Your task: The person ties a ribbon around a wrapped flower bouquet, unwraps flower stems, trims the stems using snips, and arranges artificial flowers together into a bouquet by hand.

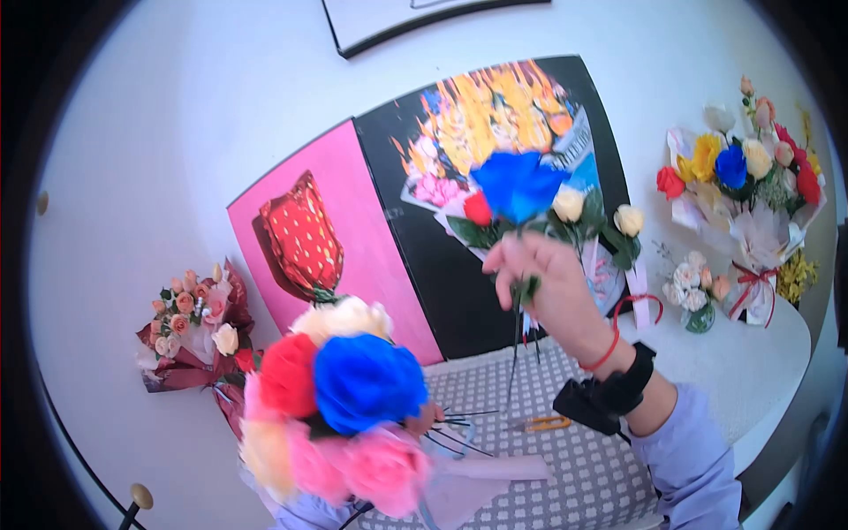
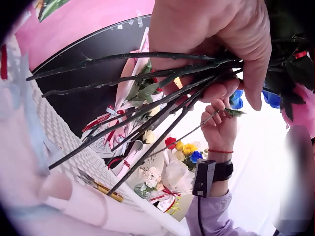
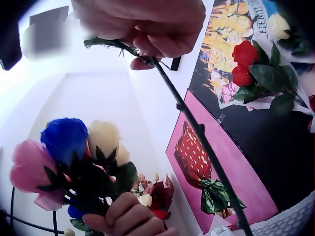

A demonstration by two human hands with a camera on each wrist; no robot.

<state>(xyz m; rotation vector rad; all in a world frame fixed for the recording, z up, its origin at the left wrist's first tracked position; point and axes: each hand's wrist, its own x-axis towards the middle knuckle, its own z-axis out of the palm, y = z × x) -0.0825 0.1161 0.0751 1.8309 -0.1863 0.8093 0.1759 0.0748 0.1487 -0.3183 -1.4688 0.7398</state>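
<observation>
Your L hand (image 2: 211, 29) grips the bunch (image 1: 369, 382) by its stems (image 2: 147, 55); R hand (image 1: 552, 287) pinches the blue rose (image 1: 517, 185). Slack L fingers could let blooms twist/slip, esp. if bumped.

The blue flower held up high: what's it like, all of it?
The blue rose stands upright, its broad, bright petals soft-looking, perhaps cloth. Its long, thin, dark stem has small bumps and slants down below the right hand, whose fingers pinch it just under the bloom. A green leaf shows beside the fingers.
</observation>
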